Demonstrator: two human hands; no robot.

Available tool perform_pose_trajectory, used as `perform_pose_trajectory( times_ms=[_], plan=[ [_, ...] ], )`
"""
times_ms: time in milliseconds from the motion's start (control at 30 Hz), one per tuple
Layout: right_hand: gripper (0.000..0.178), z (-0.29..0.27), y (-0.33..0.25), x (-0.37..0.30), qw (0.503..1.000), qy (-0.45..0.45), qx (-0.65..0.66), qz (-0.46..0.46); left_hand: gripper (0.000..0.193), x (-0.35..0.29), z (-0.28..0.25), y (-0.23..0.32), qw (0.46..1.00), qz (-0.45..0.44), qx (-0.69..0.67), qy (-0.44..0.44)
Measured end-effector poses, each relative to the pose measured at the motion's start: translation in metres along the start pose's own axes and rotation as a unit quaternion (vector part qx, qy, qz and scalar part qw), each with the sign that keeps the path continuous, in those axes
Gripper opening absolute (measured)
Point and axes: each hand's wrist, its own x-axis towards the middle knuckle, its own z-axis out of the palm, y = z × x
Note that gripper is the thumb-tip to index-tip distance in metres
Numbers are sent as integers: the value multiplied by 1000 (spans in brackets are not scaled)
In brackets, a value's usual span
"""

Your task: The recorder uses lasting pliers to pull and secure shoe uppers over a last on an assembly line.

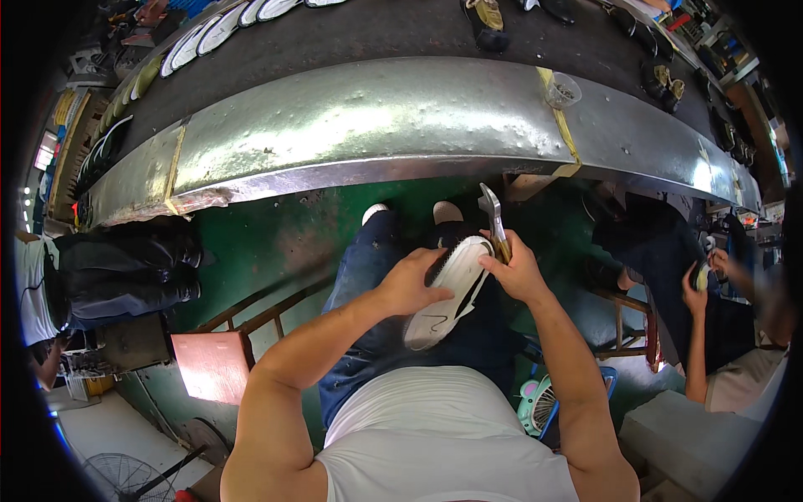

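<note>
A shoe upper with a white underside [443, 305] lies over my lap, its underside turned up and its toe end tilted away from me. My left hand [414, 283] is closed around its left side, with the thumb across the white face. My right hand [516, 269] grips metal pincers [492, 209] by their yellowish handles, the head sticking up past the shoe's far end. The right thumb also rests at the shoe's edge. Dark trim shows along the right side of the shoe. The fingers beneath it are hidden.
Ahead runs a long metal-edged bench [368, 125] with a small clear cup [563, 90], white soles [219, 32] and several shoes. A wooden stool [213, 366] stands left, a green fan [535, 406] by my right hip. People sit or stand on both sides; the right one's hands hold something.
</note>
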Motion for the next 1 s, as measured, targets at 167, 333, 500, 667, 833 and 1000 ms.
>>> perform_pose_trajectory(
  times_ms=[167, 333, 500, 667, 833, 1000],
  plan=[
    [51, 6, -4, 7, 1000, -6, -14, 18, 39, -5, -5, -21, 975, -6, -222, 1],
    [46, 11, -10, 0, 992, 45, -120, -8, 37, 0, -8, -25, 976, -36, -213, -36],
    [36, -3, -23, -68, 990, -58, -57, 111, 32, -5, -9, -7, 997, 13, -61, 42],
    [31, 6, -16, -93, 949, -188, 119, 224, 36, 0, -8, 5, 1000, 7, -16, 16],
    [30, 0, -16, -87, 918, -200, 249, 235, 55, 3, 10, -8, 985, 142, 8, 94],
    [28, -2, -22, -76, 902, -191, 270, 276, 95, 1, 34, 5, 999, 0, -51, -7]
  ],
)
